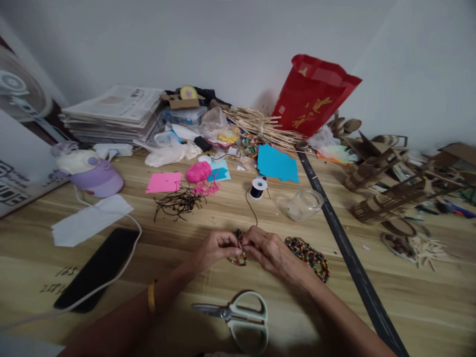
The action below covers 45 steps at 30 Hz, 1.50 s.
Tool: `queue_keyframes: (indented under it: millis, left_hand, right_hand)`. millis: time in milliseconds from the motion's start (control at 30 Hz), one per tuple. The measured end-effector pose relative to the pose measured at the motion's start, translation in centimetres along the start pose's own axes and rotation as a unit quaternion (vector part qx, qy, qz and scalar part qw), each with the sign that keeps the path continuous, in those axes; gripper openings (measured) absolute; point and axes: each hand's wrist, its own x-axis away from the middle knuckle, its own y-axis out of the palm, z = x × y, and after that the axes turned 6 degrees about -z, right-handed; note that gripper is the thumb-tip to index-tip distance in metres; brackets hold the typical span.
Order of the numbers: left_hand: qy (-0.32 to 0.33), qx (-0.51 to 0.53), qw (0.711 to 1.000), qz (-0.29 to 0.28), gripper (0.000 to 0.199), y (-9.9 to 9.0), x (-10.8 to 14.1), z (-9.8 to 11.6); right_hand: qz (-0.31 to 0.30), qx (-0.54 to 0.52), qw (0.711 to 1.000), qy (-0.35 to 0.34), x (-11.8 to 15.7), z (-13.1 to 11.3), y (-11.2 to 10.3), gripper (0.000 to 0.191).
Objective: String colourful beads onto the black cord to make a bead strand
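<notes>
Near the middle of the table, my left hand (216,249) and my right hand (268,249) meet over a small beaded loop (240,262) of mixed colours. The left thumb and fingers pinch its top; the right fingers are closed at the same spot, on the loop or its cord. A dark cord (252,206) runs from the right fingers up to a white spool (258,189) wound with black. Right of my right hand lies a pile of colourful bead strands (308,258). Pale-handled scissors (238,316) rest below my hands, blades to the left.
Cut black cords (179,201), pink yarn (198,172) and a glass jar (305,205) lie beyond my hands. A black phone (98,270) and white cable are at left. A black strip (345,253) crosses the table at right, near cardboard pieces (385,198). A red bag (316,96) stands behind.
</notes>
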Motion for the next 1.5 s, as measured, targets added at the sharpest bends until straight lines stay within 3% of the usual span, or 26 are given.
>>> queue_keyframes:
  millis: [333,600,767,867,1067,1200,1500]
  left_hand:
    - [0.0,-0.016,0.999,0.038,0.025,-0.1,-0.2,-0.4]
    - [0.019,-0.042,0.999,0.028,0.022,0.3,0.0,0.0]
    - [0.01,0.061,0.998,0.027,0.022,0.2,0.1,0.5]
    - [0.012,0.137,0.99,0.033,0.024,-0.2,0.1,0.7]
    - [0.024,0.221,0.975,0.025,0.02,-0.8,-0.1,0.8]
    - [0.03,0.24,0.97,0.039,0.016,-1.2,-0.3,0.3]
    - [0.003,0.222,0.972,0.081,0.022,-1.6,-0.6,-0.2]
  right_hand:
    - [-0.016,0.011,1.0,0.0,-0.1,-0.2,0.2,0.011]
    - [-0.014,-0.005,1.0,-0.001,-0.1,0.0,0.5,0.014]
    - [0.005,-0.092,0.995,0.042,-0.1,0.3,0.1,0.019]
    - [0.003,-0.171,0.982,0.083,-0.2,0.7,-0.2,0.028]
    - [-0.101,-0.356,0.921,0.12,-0.8,2.3,0.4,0.057]
    - [-0.137,-0.406,0.896,0.116,-0.8,3.3,0.8,0.052]
    - [-0.163,-0.427,0.881,0.122,-0.6,3.9,0.6,0.042]
